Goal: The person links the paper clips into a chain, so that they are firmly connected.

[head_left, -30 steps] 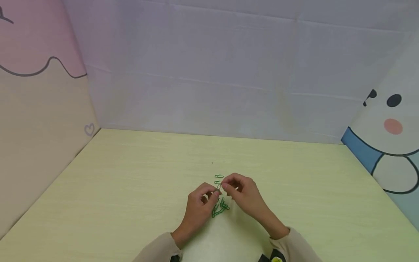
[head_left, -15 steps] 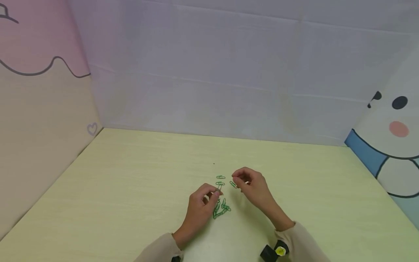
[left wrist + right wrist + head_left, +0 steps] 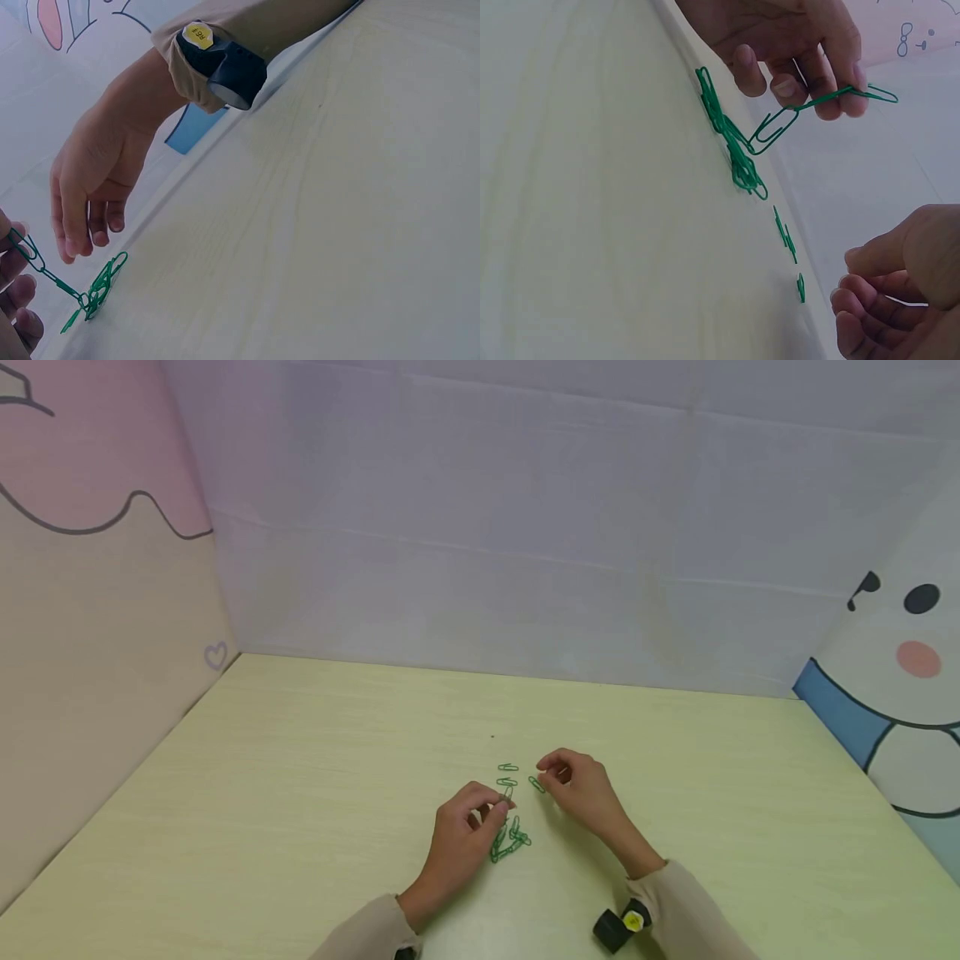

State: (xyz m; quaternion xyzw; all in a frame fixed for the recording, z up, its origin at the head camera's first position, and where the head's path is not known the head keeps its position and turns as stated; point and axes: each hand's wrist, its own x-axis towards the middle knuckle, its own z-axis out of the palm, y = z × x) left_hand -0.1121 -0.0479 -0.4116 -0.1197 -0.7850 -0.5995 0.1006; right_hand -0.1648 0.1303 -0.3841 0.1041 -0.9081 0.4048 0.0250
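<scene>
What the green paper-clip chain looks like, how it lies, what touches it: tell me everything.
The green paper-clip chain is thin, looped links that look like coated wire. The left hand pinches its raised end; from there it slants down into a jumbled heap on the pale table. Overlaps hide how many links it has.

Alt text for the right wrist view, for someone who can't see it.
A left hand pinches linked green paper clips that trail to a cluster on a pale table; loose clips lie nearer the right hand, which hovers at lower right.
</scene>
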